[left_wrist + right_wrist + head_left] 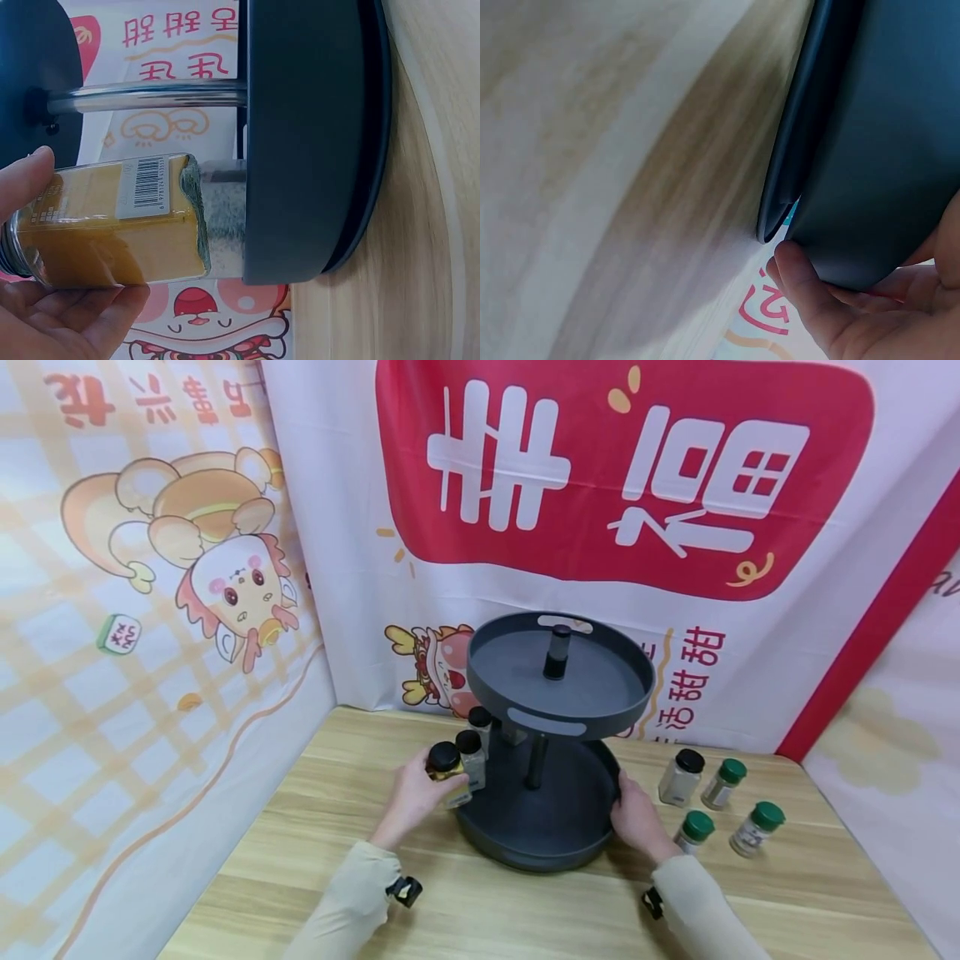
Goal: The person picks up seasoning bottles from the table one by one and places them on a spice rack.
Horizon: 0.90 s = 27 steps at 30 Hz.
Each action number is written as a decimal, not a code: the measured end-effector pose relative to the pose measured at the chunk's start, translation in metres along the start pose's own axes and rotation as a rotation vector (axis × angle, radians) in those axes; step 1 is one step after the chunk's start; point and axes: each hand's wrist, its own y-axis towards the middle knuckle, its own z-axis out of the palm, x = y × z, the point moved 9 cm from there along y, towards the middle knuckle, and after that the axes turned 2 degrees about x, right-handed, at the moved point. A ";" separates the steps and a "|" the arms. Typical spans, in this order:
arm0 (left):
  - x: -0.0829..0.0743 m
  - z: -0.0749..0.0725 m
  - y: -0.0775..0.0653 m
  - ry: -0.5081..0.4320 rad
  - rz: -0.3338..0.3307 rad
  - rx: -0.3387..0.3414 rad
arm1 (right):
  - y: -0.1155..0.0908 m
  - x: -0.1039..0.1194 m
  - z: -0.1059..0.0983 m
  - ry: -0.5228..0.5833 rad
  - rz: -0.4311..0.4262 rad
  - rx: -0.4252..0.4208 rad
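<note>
1. Jar [112,236] with yellow contents, held in the left grip [423,787] at the left rim of the lower tray [555,827].
2. Right grip [637,814] clasps that tray's right wall.
3. More black-lidded jars [472,762] stand just beside the held one.
4. Desk [525,918], right side: three green-lidded bottles [756,831], one black-lidded shaker [678,782].

Smooth matt tray [566,822], shiny metal post [150,97], glossy clear jar [105,232], wood-grain table [300,827], creased cloth backdrop [600,485]
</note>
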 end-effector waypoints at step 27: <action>-0.015 0.031 0.006 -0.028 0.081 0.013 | -0.012 0.006 0.000 -0.038 -0.008 -0.046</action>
